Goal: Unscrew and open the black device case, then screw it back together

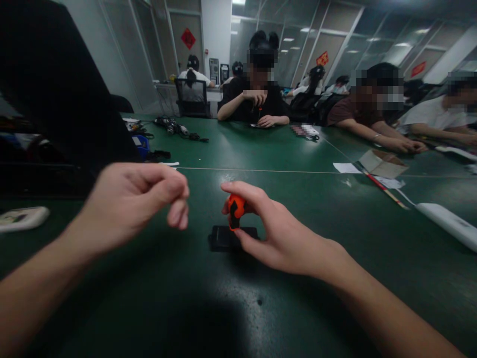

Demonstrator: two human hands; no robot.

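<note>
My right hand (pixel 276 228) is closed around an orange-and-black screwdriver (pixel 236 211), thumb below and fingers above; only its handle shows, and its shaft is hidden. Just beneath it a small flat black box (pixel 220 238) lies on the green table (pixel 179 298), partly covered by my right thumb. To the left, my left hand (pixel 137 199) hangs in the air, apart from the box. Its thumb and forefinger are pinched together and the other fingers are curled. Whatever may be between those fingertips is too small or blurred to make out.
A black panel (pixel 55 89) rises at the left, with a white device (pixel 24 219) before it. Cables (pixel 173 127) lie farther back. At the right are an open carton (pixel 383 164) and a long white strip (pixel 447 223). Across the table a person (pixel 255 99) handles a screwdriver.
</note>
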